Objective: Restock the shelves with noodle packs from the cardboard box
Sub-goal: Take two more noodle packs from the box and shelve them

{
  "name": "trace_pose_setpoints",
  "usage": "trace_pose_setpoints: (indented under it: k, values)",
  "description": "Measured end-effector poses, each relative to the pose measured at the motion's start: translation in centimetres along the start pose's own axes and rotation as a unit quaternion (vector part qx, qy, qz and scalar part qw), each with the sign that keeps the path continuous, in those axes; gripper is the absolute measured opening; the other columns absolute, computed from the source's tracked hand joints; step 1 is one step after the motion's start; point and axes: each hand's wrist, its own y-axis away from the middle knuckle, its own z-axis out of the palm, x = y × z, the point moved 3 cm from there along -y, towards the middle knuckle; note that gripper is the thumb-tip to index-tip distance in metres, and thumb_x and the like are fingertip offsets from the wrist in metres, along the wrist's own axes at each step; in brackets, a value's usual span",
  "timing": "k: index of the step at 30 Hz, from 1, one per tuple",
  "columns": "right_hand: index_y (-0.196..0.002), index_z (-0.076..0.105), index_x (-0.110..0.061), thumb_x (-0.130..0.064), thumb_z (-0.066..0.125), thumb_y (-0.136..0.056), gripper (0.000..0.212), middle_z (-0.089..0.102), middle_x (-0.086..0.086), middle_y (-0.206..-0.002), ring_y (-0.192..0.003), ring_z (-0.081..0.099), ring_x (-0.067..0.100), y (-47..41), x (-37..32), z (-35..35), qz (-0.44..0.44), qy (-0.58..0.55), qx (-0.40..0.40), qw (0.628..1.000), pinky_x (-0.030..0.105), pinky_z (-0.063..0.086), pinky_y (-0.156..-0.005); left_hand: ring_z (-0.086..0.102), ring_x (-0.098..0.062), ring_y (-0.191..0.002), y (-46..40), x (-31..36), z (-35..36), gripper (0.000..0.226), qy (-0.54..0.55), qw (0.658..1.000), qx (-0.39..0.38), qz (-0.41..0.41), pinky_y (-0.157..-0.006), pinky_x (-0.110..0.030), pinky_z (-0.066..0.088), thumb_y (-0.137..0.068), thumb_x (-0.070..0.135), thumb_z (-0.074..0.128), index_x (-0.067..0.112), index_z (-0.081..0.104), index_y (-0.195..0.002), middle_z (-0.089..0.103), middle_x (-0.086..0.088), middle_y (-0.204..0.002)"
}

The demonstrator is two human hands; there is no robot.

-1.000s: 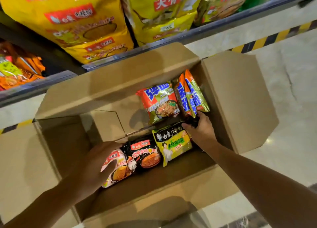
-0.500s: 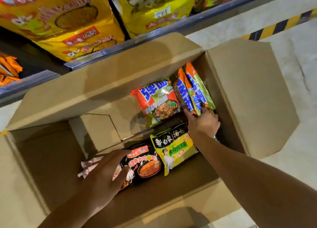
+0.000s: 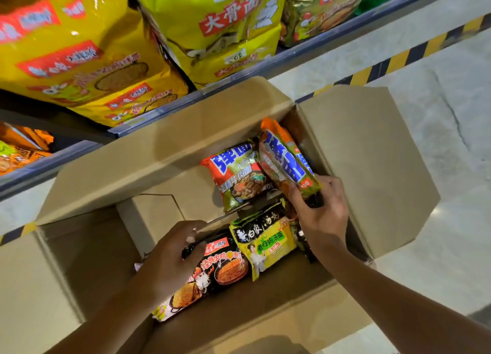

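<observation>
Noodle packs (image 3: 240, 175) lying inside cardboard box (image 3: 164, 146), mostly toward right. Box on floor (image 3: 449, 93) before shelf (image 3: 186, 98), bags (image 3: 87, 61) on it.

Tan box (image 3: 372, 167), black noodle pack (image 3: 225, 266)

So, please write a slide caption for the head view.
Right hand grips orange-green noodle packs in the cardboard box; left hand holds a black pack.
</observation>
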Motion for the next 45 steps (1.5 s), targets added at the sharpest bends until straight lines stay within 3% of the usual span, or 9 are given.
trace_pose_setpoints:
  k: [4, 9, 14, 19, 24, 29, 34, 41, 45]
  values:
    - [-0.112, 0.065, 0.000, -0.022, 0.071, -0.088, 0.033, 0.051, 0.007, -0.114, -0.105, 0.060, 0.017, -0.2, -0.3, -1.5, -0.017, -0.113, -0.014, 0.993, 0.025, 0.056, -0.081, 0.059, -0.003, -0.105, -2.4, 0.8, 0.6, 0.032, 0.019, 0.999, -0.010, -0.042, -0.089, -0.032, 0.052, -0.097, 0.022, 0.061, 0.040, 0.056, -0.123, 0.058, 0.018, -0.114]
    - [-0.116, 0.059, -0.007, -0.029, 0.063, -0.092, 0.033, 0.066, -0.015, -0.095, -0.085, 0.066, -0.008, -0.1, -0.3, -2.9, 0.039, -0.113, -0.022, 0.993, 0.008, 0.052, -0.065, 0.058, -0.016, -0.114, -6.7, 0.3, 2.8, 0.031, 0.085, 0.990, -0.005, -0.113, -0.079, -0.030, 0.049, -0.097, 0.022, 0.062, 0.027, 0.057, -0.127, 0.059, 0.009, -0.124]
    - [-0.116, 0.052, -0.014, -0.028, 0.060, -0.095, 0.027, 0.068, -0.035, -0.090, -0.086, 0.067, -0.011, 0.0, 0.4, -3.2, 0.099, -0.178, -0.013, 0.979, 0.006, 0.050, -0.061, 0.058, -0.019, -0.106, -11.4, 0.7, 5.3, 0.051, 0.170, 0.964, 0.043, -0.201, -0.066, -0.023, 0.044, -0.094, 0.028, 0.065, 0.019, 0.045, -0.140, 0.054, -0.001, -0.134]
    - [-0.117, 0.054, -0.014, -0.034, 0.060, -0.094, 0.031, 0.071, -0.020, -0.099, -0.088, 0.070, -0.001, 0.1, 1.1, -2.7, 0.130, -0.210, -0.010, 0.969, 0.014, 0.056, -0.062, 0.058, -0.024, -0.115, -14.8, 0.2, 7.7, 0.070, 0.255, 0.929, 0.054, -0.264, -0.101, -0.040, 0.047, -0.089, 0.037, 0.073, 0.020, 0.034, -0.144, 0.056, -0.003, -0.137]
    - [-0.118, 0.055, -0.012, -0.035, 0.064, -0.092, 0.035, 0.071, -0.014, -0.100, -0.089, 0.071, 0.001, 0.4, 1.8, -2.7, 0.160, -0.217, 0.004, 0.963, 0.013, 0.055, -0.063, 0.056, -0.026, -0.118, -15.5, 0.1, 8.7, 0.081, 0.285, 0.899, 0.102, -0.317, -0.106, -0.042, 0.046, -0.077, 0.046, 0.082, 0.016, 0.037, -0.138, 0.052, 0.000, -0.119]
    - [-0.115, 0.056, -0.015, -0.035, 0.064, -0.091, 0.032, 0.073, -0.015, -0.098, -0.088, 0.072, 0.002, 0.8, 1.8, -3.6, 0.180, -0.218, 0.023, 0.959, 0.015, 0.056, -0.062, 0.064, -0.021, -0.107, -15.3, 1.5, 8.8, 0.049, 0.304, 0.903, 0.112, -0.281, -0.101, -0.037, 0.048, -0.076, 0.039, 0.084, 0.019, 0.059, -0.113, 0.068, 0.001, -0.114]
    - [-0.112, 0.053, -0.018, -0.029, 0.061, -0.094, 0.022, 0.066, -0.035, -0.087, -0.084, 0.068, -0.008, 1.4, 0.8, -5.3, 0.165, -0.185, 0.027, 0.968, 0.008, 0.052, -0.060, 0.058, -0.016, -0.108, -13.7, 4.4, 8.2, 0.054, 0.351, 0.903, 0.108, -0.222, -0.097, -0.033, 0.040, -0.082, 0.025, 0.081, 0.022, 0.056, -0.130, 0.065, 0.008, -0.107]
    - [-0.114, 0.055, -0.018, -0.030, 0.063, -0.093, 0.025, 0.069, -0.009, -0.099, -0.084, 0.070, -0.002, 2.3, -4.3, -9.4, 0.185, -0.211, 0.074, 0.957, 0.010, 0.054, -0.061, 0.062, -0.011, -0.095, -6.8, 6.9, 2.4, 0.040, 0.361, 0.906, 0.079, -0.208, -0.074, -0.028, 0.044, -0.083, 0.030, 0.079, 0.027, 0.057, -0.116, 0.067, 0.007, -0.106]
    - [-0.118, 0.058, -0.022, -0.038, 0.065, -0.091, 0.032, 0.072, -0.002, -0.108, -0.099, 0.071, 0.016, 3.3, -8.4, -12.2, 0.182, -0.205, 0.079, 0.958, 0.037, 0.061, -0.079, 0.060, -0.004, -0.086, -1.3, 8.0, -3.5, 0.035, 0.364, 0.903, 0.103, -0.203, -0.065, -0.022, 0.040, -0.082, 0.026, 0.079, 0.030, 0.058, -0.110, 0.067, 0.010, -0.099]
